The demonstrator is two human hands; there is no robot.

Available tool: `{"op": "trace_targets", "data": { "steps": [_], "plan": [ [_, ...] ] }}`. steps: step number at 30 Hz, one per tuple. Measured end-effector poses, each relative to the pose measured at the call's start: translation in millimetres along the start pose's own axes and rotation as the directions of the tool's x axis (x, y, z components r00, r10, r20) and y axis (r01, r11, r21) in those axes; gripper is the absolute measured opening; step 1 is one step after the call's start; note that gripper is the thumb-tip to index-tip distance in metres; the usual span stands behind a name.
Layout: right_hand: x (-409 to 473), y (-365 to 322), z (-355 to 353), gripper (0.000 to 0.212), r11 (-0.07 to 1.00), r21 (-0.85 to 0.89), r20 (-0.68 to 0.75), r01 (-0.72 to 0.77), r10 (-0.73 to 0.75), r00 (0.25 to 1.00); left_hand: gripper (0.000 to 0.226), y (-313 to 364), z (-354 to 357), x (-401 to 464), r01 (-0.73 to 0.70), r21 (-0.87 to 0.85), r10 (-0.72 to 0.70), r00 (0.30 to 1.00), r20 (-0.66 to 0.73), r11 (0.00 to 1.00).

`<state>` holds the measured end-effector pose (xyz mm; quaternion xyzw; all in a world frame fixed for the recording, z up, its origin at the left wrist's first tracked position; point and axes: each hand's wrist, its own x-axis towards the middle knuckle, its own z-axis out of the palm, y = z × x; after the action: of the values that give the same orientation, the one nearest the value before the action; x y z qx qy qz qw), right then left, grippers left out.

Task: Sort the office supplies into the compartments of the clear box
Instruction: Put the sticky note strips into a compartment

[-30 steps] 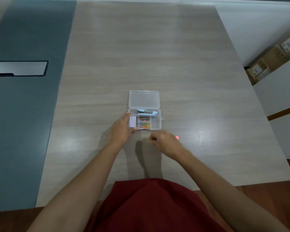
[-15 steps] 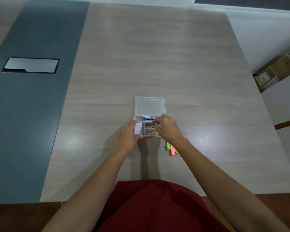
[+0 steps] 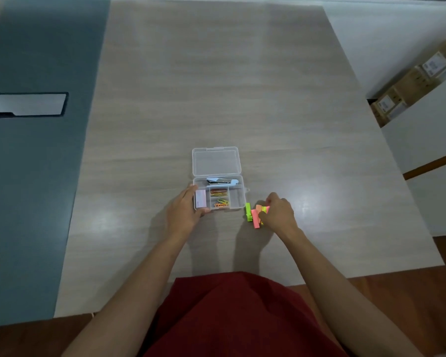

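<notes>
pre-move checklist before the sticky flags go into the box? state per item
1. Clear box lid open: ok.
2. Left hand steadying the box's left end: ok.
3. Right hand on the sticky flags: ok, touching; firm pinch cannot tell.
4. All flags gathered: not ok, green flag lies apart on the table.
5. Free compartment: ok, right one looks empty.
6. Paper clips contained: ok.

A pale wood-grain table fills the middle of the frame. On it, just below centre, sits an open clear box; neon sticky-note strips lie just right of it.
</notes>
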<state>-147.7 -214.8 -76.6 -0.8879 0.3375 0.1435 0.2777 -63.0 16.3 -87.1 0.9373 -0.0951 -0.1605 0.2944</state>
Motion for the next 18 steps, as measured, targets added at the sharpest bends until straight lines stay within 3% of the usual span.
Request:
{"op": "trace_targets", "data": {
  "steps": [10, 18],
  "plan": [
    [4.1, -11.3, -4.7, 0.034, 0.994, 0.112, -0.086, 0.016, -0.007, 0.996, 0.076, -2.0, -1.0, -1.8, 0.017, -0.023, -0.016, 1.0, 0.016, 1.0],
    [5.4, -67.0, 0.2, 0.024, 0.964, 0.124, -0.061, 0.235, -0.229, 0.971, 0.076, -3.9, 0.7, 0.0, 0.005, -0.01, -0.005, 1.0, 0.016, 1.0]
  ]
}}
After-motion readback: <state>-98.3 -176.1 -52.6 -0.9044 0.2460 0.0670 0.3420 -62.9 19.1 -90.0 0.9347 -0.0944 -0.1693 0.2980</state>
